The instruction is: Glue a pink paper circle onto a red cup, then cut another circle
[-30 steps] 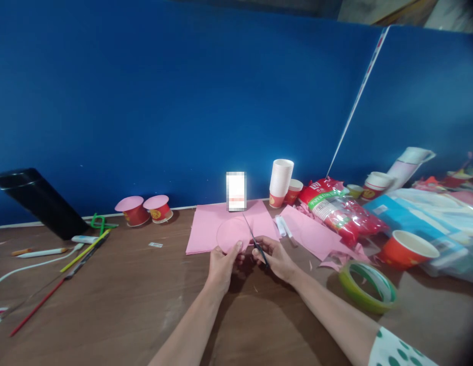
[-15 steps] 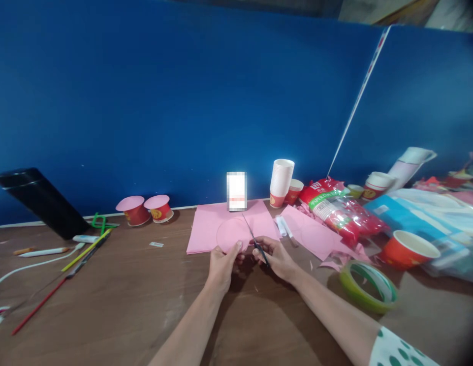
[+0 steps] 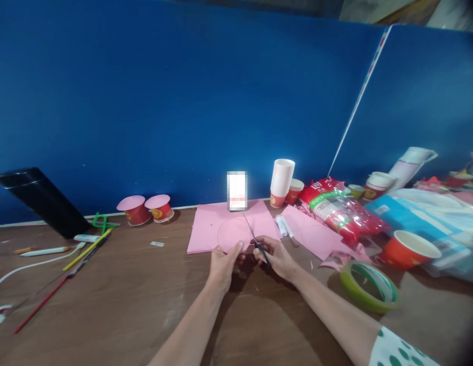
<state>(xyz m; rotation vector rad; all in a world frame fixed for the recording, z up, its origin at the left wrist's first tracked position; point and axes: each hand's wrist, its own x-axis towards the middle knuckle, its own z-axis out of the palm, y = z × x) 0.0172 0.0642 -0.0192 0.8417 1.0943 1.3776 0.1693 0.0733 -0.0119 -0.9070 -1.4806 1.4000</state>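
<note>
Pinched at its lower edge by my left hand (image 3: 225, 260) is a round pink paper disc (image 3: 232, 233). My right hand (image 3: 275, 258) is closed around dark-handled scissors (image 3: 260, 249), whose blades point up and to the left, beside the right edge of the disc. Whether the blades touch the disc I cannot tell. Behind the disc lies a stack of pink paper sheets (image 3: 206, 223) on the brown table. A small upright pixelated white object (image 3: 237, 191) stands at the back of the stack.
Left are two red paper cups (image 3: 160, 209) with pink tops and a black cylinder (image 3: 43, 203). To the right: stacked paper cups (image 3: 282, 178), pink offcuts (image 3: 312, 231), a red cup package (image 3: 335, 206), a roll of tape (image 3: 350, 292) and an orange cup (image 3: 406, 251). A blue partition (image 3: 183, 101) rises behind.
Almost nothing differs. Both hands keep their hold on the disc and the scissors; the whole view has shifted very slightly.
</note>
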